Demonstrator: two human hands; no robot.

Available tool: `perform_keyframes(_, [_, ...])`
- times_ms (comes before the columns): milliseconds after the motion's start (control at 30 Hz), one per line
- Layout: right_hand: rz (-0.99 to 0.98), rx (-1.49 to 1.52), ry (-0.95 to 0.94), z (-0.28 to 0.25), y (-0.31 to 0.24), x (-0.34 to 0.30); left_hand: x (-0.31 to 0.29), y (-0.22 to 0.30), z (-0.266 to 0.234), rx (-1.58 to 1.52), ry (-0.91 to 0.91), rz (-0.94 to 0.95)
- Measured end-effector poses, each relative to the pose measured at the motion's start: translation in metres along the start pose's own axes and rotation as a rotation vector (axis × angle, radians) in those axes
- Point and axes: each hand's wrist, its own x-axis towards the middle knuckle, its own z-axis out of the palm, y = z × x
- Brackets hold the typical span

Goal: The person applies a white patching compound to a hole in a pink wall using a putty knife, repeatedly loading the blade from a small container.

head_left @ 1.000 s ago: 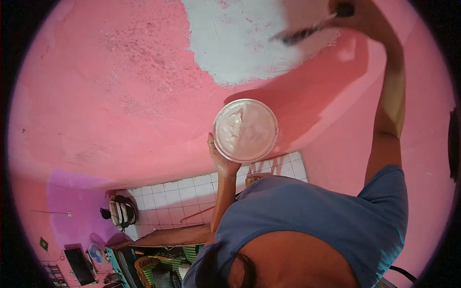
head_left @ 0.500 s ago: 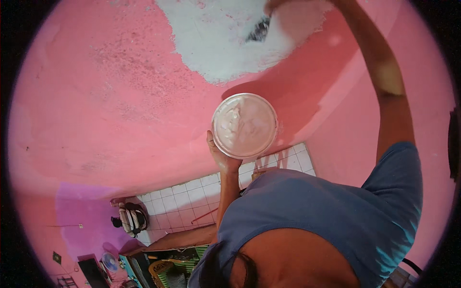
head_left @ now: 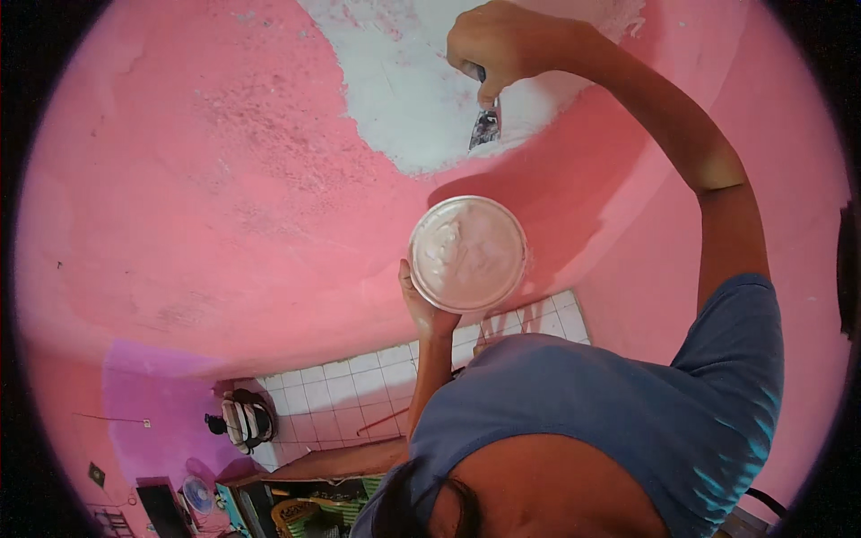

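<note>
My right hand [head_left: 511, 47], raised at the wall, is closed round the handle of a putty knife [head_left: 485, 128]. The blade lies against the lower edge of a whitish patch of filler [head_left: 404, 99] spread over the pink wall [head_left: 260, 224]. Below it, my left hand [head_left: 429, 309] grips a round tub [head_left: 468, 254] from its lower left side, fingers partly hidden beneath. Pale, creamy filler sits in the tub, heaped a little on the left.
White tiled floor [head_left: 350, 394] shows below the wall. Toward the lower left are a striped bag-like item [head_left: 242, 421], a fan [head_left: 197, 493], and a chair [head_left: 296, 516] behind a wooden ledge [head_left: 341, 462]. Dark speckled stains mark the wall left of the patch.
My right hand has brought the putty knife down to the patch's lower edge, its blade now pointing downward. The tub in my left hand sits slightly lower and further right in view.
</note>
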Motion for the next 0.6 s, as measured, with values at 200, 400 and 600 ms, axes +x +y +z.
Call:
perform_keyframes(200, [0.135, -0.170, -0.106, -0.071, 0.017, 0.031, 0.000, 0.001, -0.001, 0.000, -0.070, 0.020])
perform_keyframes(400, [0.197, -0.171, -0.071, -0.165, 0.027, 0.039, -0.006, 0.003, 0.003, -0.031, -0.016, 0.072])
perform_keyframes(600, [0.272, -0.120, 0.002, -0.190, -0.007, 0.014, -0.004, 0.002, -0.008, -0.093, -0.058, 0.029])
